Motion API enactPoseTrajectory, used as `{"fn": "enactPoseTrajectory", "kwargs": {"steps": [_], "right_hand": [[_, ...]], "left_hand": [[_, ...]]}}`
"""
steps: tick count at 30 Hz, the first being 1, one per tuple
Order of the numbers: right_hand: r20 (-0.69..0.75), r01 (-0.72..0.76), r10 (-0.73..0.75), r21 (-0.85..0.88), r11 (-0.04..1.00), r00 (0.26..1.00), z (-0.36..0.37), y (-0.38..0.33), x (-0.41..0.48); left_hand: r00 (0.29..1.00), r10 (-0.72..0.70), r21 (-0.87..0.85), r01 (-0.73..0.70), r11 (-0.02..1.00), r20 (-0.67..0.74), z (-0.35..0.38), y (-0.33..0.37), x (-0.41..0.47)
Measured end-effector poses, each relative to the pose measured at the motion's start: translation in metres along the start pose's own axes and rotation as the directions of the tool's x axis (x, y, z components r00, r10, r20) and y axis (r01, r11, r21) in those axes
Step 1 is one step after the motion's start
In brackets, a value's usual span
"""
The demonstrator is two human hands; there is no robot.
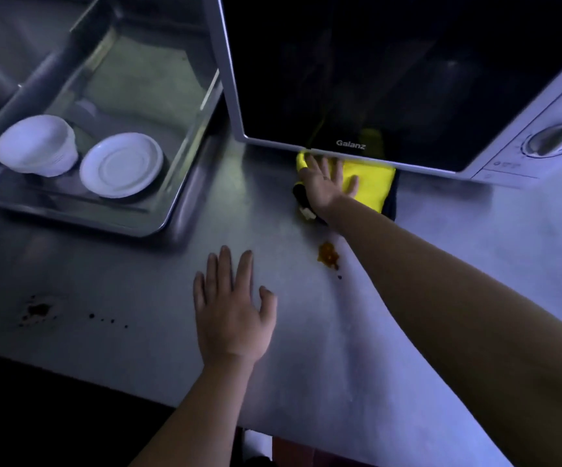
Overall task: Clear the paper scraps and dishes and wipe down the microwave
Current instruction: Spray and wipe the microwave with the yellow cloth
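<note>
A white microwave (525, 106) with a dark glass door stands at the back right of the steel counter (475, 251). Just under its front edge lies a yellow cloth (375, 182), and my right hand (325, 182) presses flat on it with fingers spread. My left hand (230, 308) rests flat and open on the counter, holding nothing. A white bowl (37, 144) and a white plate (121, 165) sit in the steel sink (158, 210) at the left.
An orange food smear (328, 254) lies on the counter beside my right forearm. Dark brown spots (38, 310) mark the counter at the front left. A small dark object (301, 193) sits partly hidden under my right wrist. The counter's front edge runs below my left wrist.
</note>
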State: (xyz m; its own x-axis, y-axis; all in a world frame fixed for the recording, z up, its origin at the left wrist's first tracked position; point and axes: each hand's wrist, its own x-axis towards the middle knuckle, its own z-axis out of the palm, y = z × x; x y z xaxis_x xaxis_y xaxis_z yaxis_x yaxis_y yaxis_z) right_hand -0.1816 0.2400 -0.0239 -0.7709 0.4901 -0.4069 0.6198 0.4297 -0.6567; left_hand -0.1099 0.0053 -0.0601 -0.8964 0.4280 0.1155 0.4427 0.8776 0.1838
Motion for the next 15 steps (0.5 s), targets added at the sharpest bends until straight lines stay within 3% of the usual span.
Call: {"fn": "enactPoseTrajectory", "kwargs": {"steps": [2,4,8,11,13,15], "right_hand": [[0.049,0.057,-0.045,-0.3,0.952,0.998,0.01,-0.004,0.013],[0.1,0.152,-0.118,-0.478,0.865,0.988,0.013,0.0,0.013],[0.27,0.367,-0.255,-0.557,0.745,0.928,0.005,0.015,-0.015],[0.374,0.435,-0.245,-0.6,0.672,0.894,0.003,0.037,-0.062],[0.383,0.465,-0.266,-0.679,0.569,0.885,0.007,0.061,-0.106],[0.351,0.462,-0.302,-0.708,0.535,0.887,0.015,0.084,-0.156]], "left_hand": [[1.0,0.0,-0.007,0.0,1.0,-0.007,0.001,-0.001,0.0],[1.0,-0.008,-0.011,0.008,1.0,0.006,0.0,0.0,-0.001],[1.0,-0.01,-0.007,0.01,1.0,0.021,-0.004,-0.001,-0.001],[0.999,-0.008,0.009,0.008,1.0,0.042,-0.005,0.0,0.0],[0.998,-0.007,0.023,0.006,1.0,0.063,-0.006,0.0,0.0],[0.998,-0.008,0.013,0.008,1.0,0.066,-0.007,0.001,-0.001]]}}
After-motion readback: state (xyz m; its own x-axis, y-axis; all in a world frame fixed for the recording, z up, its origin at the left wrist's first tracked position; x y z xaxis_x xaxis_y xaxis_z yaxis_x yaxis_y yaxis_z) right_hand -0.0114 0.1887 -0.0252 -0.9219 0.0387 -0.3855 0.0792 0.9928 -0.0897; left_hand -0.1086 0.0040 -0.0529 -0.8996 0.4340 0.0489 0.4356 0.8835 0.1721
